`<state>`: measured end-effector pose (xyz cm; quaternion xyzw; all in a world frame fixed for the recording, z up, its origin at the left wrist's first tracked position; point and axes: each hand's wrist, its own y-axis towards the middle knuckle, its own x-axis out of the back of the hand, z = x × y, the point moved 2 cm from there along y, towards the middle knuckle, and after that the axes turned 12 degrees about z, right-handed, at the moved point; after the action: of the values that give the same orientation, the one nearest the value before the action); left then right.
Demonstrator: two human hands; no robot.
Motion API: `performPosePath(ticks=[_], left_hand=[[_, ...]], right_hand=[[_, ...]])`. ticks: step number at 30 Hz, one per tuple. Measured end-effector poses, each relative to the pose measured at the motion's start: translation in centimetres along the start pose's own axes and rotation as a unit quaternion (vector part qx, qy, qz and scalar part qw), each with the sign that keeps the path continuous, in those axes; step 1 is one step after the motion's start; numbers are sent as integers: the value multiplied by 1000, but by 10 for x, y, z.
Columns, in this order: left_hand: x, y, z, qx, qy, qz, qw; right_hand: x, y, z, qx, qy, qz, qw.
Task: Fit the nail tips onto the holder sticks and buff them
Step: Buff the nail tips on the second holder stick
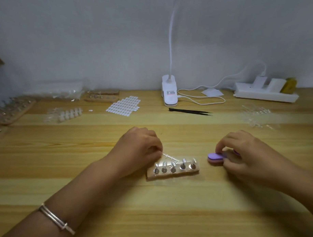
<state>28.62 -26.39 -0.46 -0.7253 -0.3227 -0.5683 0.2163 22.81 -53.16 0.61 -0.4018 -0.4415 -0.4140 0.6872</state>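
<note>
A small wooden block [171, 174] lies on the table in front of me, with several clear holder sticks standing in its round metal sockets. My left hand [140, 149] rests just left of the block, fingers closed on a clear holder stick [170, 157] that lies slanted over the block's back edge. To the right, my right hand [243, 153] pinches a purple and pink buffer block [215, 158] that touches the table. Whether a nail tip sits on the held stick is too small to tell.
At the back stand a white clip lamp [169, 91] with its cable, black tweezers [189, 111], a white sheet of adhesive tabs [124, 105] and a power strip [264, 93]. Clear sticks [258, 116] lie at right; nail tips [67, 113] and more wooden blocks [12, 109] at left.
</note>
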Motion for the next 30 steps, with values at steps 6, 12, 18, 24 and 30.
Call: performPosePath(ticks=[6, 12, 18, 24, 30], left_hand=[[-6, 8, 3, 8, 6, 41, 999], [-6, 10, -3, 22, 30, 33, 999], [1, 8, -17, 16, -25, -74, 997], [11, -23, -17, -11, -102, -128, 986], [1, -49, -7, 4, -75, -84, 994]], right_hand=[[6, 27, 21, 53, 39, -23, 998], [5, 58, 44, 70, 78, 7, 995], [9, 46, 42, 90, 117, -50, 988], [46, 16, -59, -203, 93, -236, 946], [39, -2, -95, -248, -49, -97, 963]])
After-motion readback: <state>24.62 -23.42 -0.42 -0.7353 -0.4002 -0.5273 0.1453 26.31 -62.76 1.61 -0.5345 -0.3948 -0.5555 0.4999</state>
